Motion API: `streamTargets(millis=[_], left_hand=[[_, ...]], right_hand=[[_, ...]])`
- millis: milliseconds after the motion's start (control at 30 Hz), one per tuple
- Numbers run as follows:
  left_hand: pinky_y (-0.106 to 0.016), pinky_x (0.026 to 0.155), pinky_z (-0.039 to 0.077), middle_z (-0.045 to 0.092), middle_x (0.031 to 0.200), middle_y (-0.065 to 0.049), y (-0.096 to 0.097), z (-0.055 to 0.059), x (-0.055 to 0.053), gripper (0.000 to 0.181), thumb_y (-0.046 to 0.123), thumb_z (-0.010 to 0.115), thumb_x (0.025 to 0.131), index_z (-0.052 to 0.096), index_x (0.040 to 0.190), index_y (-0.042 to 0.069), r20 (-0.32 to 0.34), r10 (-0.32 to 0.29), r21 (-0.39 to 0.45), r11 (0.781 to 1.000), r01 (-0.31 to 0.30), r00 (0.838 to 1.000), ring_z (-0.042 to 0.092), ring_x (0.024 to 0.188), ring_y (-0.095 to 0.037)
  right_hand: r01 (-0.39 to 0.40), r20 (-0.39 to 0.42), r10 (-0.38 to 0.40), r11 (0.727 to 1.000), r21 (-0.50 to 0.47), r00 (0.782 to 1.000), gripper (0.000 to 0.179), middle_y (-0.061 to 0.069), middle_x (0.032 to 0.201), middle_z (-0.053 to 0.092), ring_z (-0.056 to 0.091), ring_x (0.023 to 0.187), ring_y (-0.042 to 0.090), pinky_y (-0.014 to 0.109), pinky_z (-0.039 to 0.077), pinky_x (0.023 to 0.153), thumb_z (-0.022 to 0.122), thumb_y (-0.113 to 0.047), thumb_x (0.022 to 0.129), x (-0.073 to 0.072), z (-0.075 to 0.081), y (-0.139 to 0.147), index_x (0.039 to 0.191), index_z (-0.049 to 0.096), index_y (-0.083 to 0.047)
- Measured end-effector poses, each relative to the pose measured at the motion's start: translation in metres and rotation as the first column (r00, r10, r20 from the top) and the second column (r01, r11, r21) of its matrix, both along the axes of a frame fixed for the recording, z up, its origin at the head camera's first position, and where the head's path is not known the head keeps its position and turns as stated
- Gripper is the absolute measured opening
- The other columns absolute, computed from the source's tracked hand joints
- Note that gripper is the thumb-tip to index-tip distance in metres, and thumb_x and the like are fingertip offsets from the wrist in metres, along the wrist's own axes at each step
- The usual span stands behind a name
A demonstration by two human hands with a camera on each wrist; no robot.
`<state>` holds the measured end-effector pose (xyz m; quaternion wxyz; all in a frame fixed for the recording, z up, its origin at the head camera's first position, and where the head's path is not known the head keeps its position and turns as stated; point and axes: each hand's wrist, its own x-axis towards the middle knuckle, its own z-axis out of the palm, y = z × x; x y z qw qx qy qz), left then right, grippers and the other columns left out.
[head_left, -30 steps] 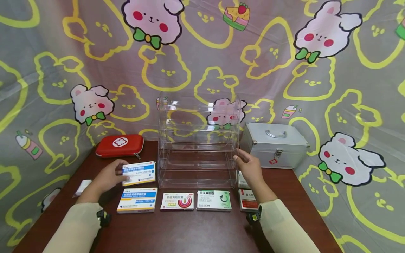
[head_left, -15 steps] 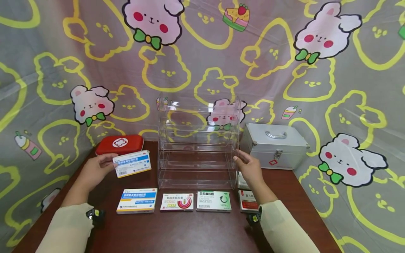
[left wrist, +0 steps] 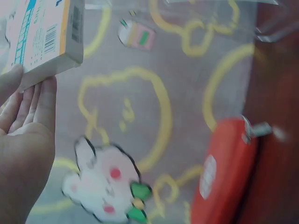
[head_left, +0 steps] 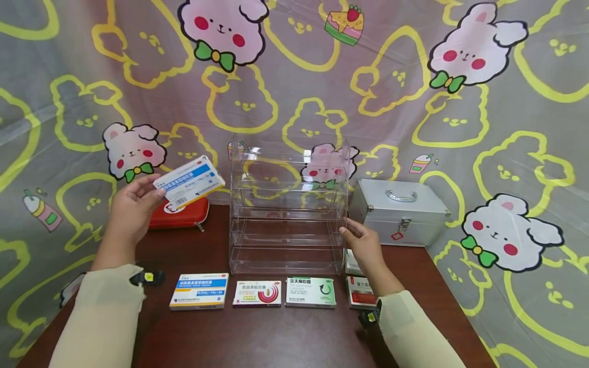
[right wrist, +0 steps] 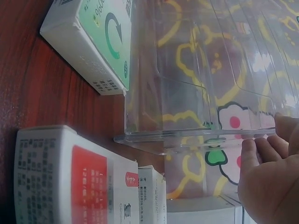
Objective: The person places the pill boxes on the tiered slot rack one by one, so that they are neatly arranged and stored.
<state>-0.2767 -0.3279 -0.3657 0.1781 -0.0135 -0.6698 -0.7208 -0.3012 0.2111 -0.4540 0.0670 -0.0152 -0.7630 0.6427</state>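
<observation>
Currently, a flat white carton with blue and yellow bands (head_left: 189,181) is held in the air, tilted with its right end higher, at about ten o'clock from the tiered transparent plastic rack (head_left: 287,266). The left hand (head_left: 133,210) pinches its near end, thumb on the printed face and fingers behind. The right hand (head_left: 365,246) grips the rack's side edge at three o'clock, thumb and fingers on either side of the panel.

Around the rack, a red zippered case with a white emblem (head_left: 181,219) lies at nine, partly behind the raised carton, and a silver metal box with a top handle (head_left: 400,212) stands at three. On the dark reddish-brown table (head_left: 257,337), a matching blue-banded carton (head_left: 199,291) lies at eight, a white carton with pink-red arcs (head_left: 257,294) near seven, a green-and-white carton (head_left: 310,293) between six and five, and a red-and-white carton (head_left: 360,292) between five and four.
</observation>
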Motion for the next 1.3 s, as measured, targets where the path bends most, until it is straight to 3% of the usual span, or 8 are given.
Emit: streamTargets(millis=[267,367,467,533,733,900,1100,1300], left_hand=[[-0.014,0.088,0.063,0.072,0.121,0.003,0.057,0.053,-0.034,0.047,0.004,0.077,0.100,0.066,0.145,0.004,-0.140,-0.012,0.025,1.000,0.016,0.990,0.071,0.108,-0.010],[-0.012,0.089,0.061,0.072,0.125,0.002,0.079,0.070,-0.046,0.045,0.007,0.077,0.101,0.068,0.145,0.008,-0.155,0.016,-0.091,0.995,-0.031,0.988,0.070,0.112,-0.009],[-0.010,0.085,0.061,0.072,0.128,0.002,0.099,0.084,-0.060,0.043,0.011,0.075,0.104,0.067,0.146,0.008,-0.174,0.022,-0.212,0.975,-0.060,0.985,0.070,0.112,-0.006],[-0.010,0.084,0.060,0.072,0.125,0.002,0.111,0.090,-0.071,0.042,0.009,0.074,0.104,0.066,0.145,0.005,-0.196,-0.008,-0.218,0.975,-0.035,0.980,0.069,0.110,-0.005],[-0.017,0.097,0.060,0.073,0.133,-0.012,0.150,0.101,-0.093,0.040,0.002,0.070,0.104,0.066,0.144,0.001,-0.210,-0.063,-0.224,0.974,0.015,0.976,0.070,0.117,-0.009],[-0.027,0.104,0.061,0.069,0.145,-0.019,0.175,0.105,-0.104,0.040,0.004,0.067,0.107,0.064,0.147,0.003,-0.193,-0.059,-0.297,0.955,-0.001,0.979,0.069,0.131,-0.022],[-0.030,0.108,0.059,0.070,0.144,-0.016,0.190,0.110,-0.121,0.040,0.001,0.065,0.107,0.065,0.146,0.003,-0.209,-0.061,-0.336,0.942,-0.013,0.976,0.068,0.134,-0.023],[-0.029,0.110,0.058,0.069,0.141,-0.021,0.197,0.108,-0.133,0.040,-0.007,0.062,0.104,0.065,0.144,-0.003,-0.252,-0.055,-0.310,0.950,-0.027,0.966,0.068,0.132,-0.025]], right_hand=[[0.015,-0.012,-0.015,1.000,-0.012,1.000,0.044,0.018,0.152,0.065,0.063,0.138,0.031,0.012,0.059,0.090,0.072,-0.010,0.106,0.000,0.000,0.003,0.149,0.066,-0.001],[0.021,-0.015,-0.021,1.000,-0.006,1.000,0.044,0.019,0.151,0.066,0.064,0.137,0.030,0.012,0.059,0.090,0.072,-0.010,0.106,0.000,-0.001,0.004,0.148,0.066,-0.001],[0.024,-0.022,-0.024,1.000,-0.001,0.999,0.044,0.020,0.150,0.066,0.064,0.137,0.030,0.011,0.058,0.089,0.072,-0.010,0.106,-0.001,-0.002,0.005,0.148,0.066,-0.001],[0.026,-0.030,-0.026,1.000,0.002,0.999,0.044,0.021,0.149,0.066,0.065,0.135,0.029,0.010,0.058,0.088,0.072,-0.011,0.106,-0.001,-0.002,0.005,0.148,0.066,0.000],[0.015,-0.036,-0.016,1.000,-0.026,0.999,0.043,0.022,0.148,0.067,0.068,0.128,0.021,0.011,0.059,0.087,0.073,-0.009,0.105,-0.003,-0.004,0.003,0.147,0.067,0.001],[0.006,-0.047,-0.007,1.000,-0.023,0.999,0.043,0.021,0.150,0.066,0.065,0.135,0.029,0.010,0.058,0.089,0.073,-0.009,0.105,-0.004,-0.008,0.003,0.147,0.067,0.001],[0.012,-0.051,-0.013,1.000,-0.009,0.999,0.044,0.021,0.151,0.065,0.064,0.139,0.034,0.013,0.059,0.092,0.073,-0.008,0.105,-0.004,-0.009,0.004,0.147,0.066,0.001],[0.000,-0.039,0.001,1.000,0.007,0.999,0.045,0.020,0.151,0.065,0.064,0.140,0.034,0.017,0.060,0.095,0.073,-0.012,0.106,-0.004,-0.008,0.004,0.149,0.066,-0.001]])
